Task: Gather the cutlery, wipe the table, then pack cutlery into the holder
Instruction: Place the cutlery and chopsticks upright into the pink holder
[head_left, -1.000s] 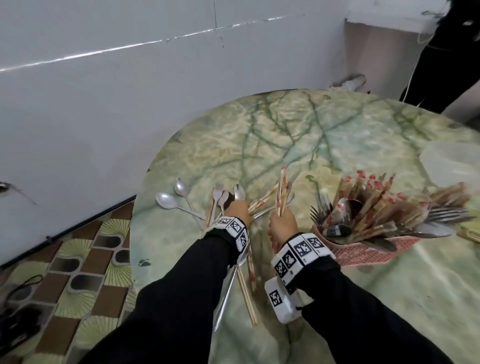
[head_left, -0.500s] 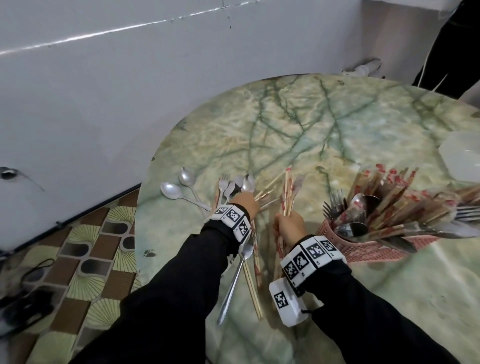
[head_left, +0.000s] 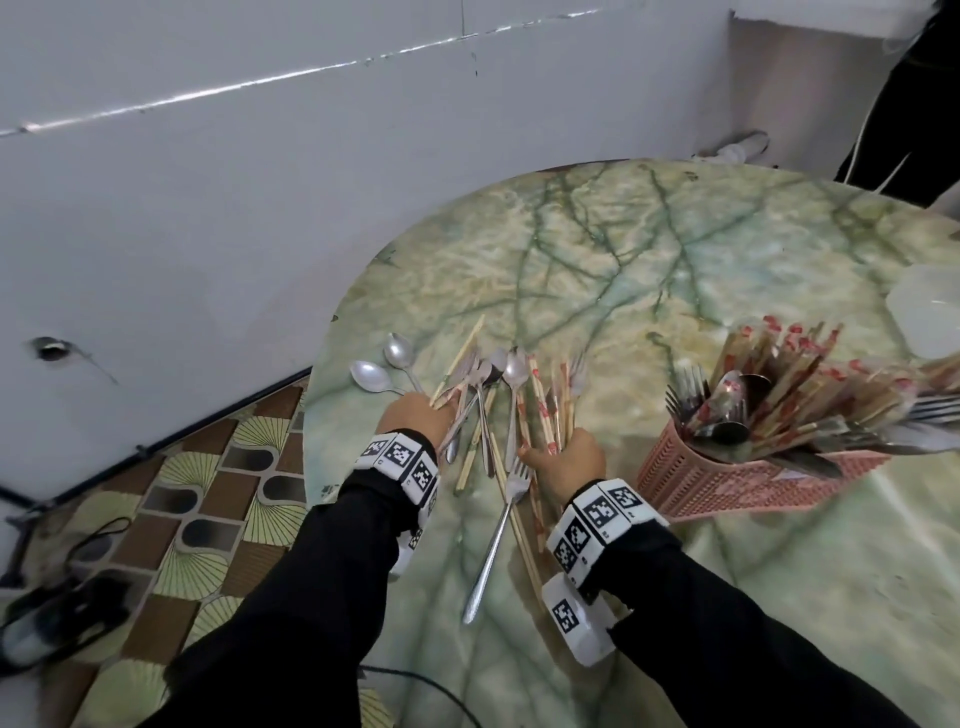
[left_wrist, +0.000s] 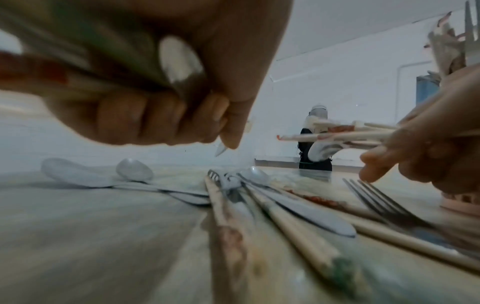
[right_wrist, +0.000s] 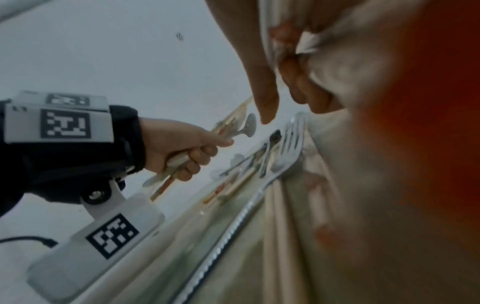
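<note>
Left hand (head_left: 413, 418) grips spoons and chopsticks; right hand (head_left: 566, 454) grips chopsticks (head_left: 543, 410). Collect the two spoons (head_left: 382, 366) at 10 o'clock.

Blurred right hand (right_wrist: 363, 102); holder (head_left: 727, 478) cut off.

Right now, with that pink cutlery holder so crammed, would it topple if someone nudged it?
Probably it would. The pink cutlery holder already leans toward the right, and its chopsticks and forks fan out well past the rim, so it looks top-heavy. Its perforated walls look like thin plastic, likely light. The marble-patterned table looks glossy, so it may slide before tipping.
</note>
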